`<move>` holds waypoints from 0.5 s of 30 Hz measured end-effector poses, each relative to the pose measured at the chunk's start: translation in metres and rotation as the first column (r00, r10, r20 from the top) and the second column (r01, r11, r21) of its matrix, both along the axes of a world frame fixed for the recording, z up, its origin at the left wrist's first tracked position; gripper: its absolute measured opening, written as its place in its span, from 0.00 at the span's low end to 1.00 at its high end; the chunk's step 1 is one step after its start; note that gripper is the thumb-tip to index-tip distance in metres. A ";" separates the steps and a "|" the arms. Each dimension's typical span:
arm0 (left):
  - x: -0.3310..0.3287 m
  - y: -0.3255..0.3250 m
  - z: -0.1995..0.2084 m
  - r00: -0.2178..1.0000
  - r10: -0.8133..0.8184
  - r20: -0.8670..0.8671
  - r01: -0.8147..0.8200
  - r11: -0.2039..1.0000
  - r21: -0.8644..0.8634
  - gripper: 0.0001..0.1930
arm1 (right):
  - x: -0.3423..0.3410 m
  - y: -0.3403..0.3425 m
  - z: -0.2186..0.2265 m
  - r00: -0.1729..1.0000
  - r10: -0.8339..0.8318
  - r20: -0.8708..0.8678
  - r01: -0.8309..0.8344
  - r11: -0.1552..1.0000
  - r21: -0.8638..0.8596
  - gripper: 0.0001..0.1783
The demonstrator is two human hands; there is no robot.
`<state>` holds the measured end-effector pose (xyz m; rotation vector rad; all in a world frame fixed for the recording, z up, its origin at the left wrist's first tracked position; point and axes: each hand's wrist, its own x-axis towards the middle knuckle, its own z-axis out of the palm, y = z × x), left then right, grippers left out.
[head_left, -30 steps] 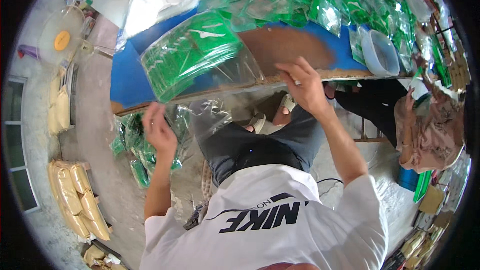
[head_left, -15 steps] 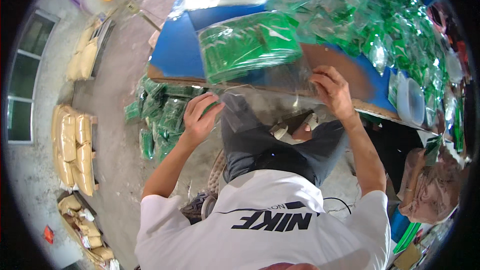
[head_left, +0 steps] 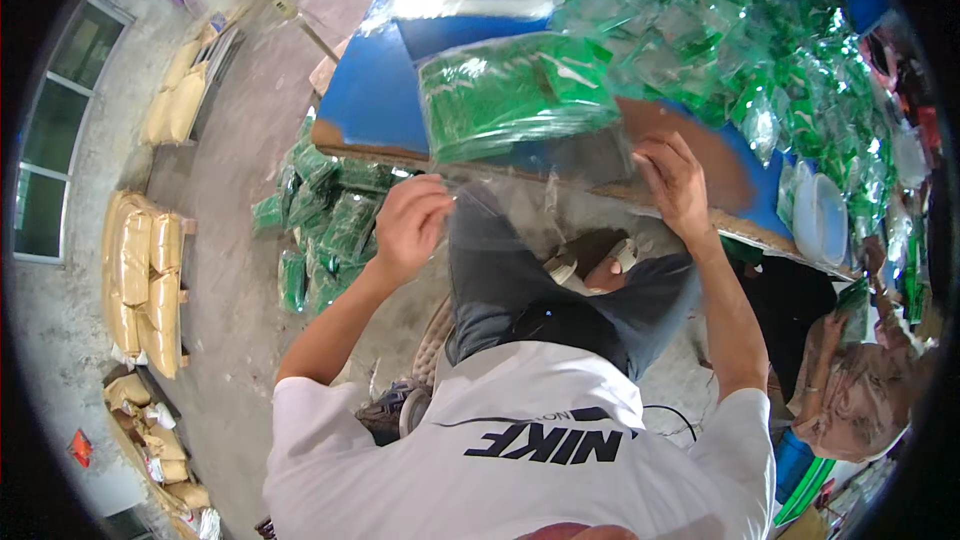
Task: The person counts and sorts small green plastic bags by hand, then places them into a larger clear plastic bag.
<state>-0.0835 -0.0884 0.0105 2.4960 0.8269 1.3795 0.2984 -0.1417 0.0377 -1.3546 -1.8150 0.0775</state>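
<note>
A thick stack of green packets (head_left: pixel 515 95) rests at the near edge of the table, wrapped in a clear plastic bag (head_left: pixel 590 158). The loose end of that bag hangs off the edge toward me. At its left corner, the fingertips of my left hand (head_left: pixel 412 225) are pinched on the film. My right hand (head_left: pixel 678 185) grips the bag's right side between thumb and fingers. The film is thin and see-through, so its exact outline between the hands is hard to make out.
The blue table (head_left: pixel 365 90) has a worn brown edge. Loose green packets (head_left: pixel 700 30) heap up on its far right, near a clear plastic tub (head_left: pixel 820 215). Green bundles (head_left: pixel 340 225) lie on the floor at left. A co-worker (head_left: pixel 850 400) sits at right.
My left fingers have drawn closer together at the film, and the hand has risen slightly. The right hand keeps its pinch. The whole view has shifted a little; the stack stays on the table.
</note>
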 end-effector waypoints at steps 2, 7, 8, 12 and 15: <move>0.003 0.007 0.023 0.992 0.042 0.119 -0.028 0.993 -0.112 0.06 | -0.009 0.023 0.023 0.970 0.069 -0.235 -0.098 0.989 -0.113 0.07; 0.019 0.106 0.115 0.816 0.186 0.547 0.102 0.886 -0.453 0.07 | -0.002 0.125 0.095 0.911 0.008 -0.412 0.012 0.999 0.046 0.11; 0.016 0.122 0.137 0.779 0.220 0.588 0.095 0.884 -0.457 0.07 | -0.006 0.139 0.112 0.913 0.024 -0.407 0.005 0.998 0.070 0.11; 0.010 0.154 0.182 0.643 0.066 0.763 0.321 0.881 -0.347 0.07 | -0.022 0.158 0.160 0.849 0.039 -0.527 0.050 0.987 0.153 0.14; -0.003 0.144 0.171 0.725 0.176 0.665 0.184 0.882 -0.434 0.08 | -0.035 0.137 0.152 0.838 0.003 -0.545 0.061 0.993 0.099 0.14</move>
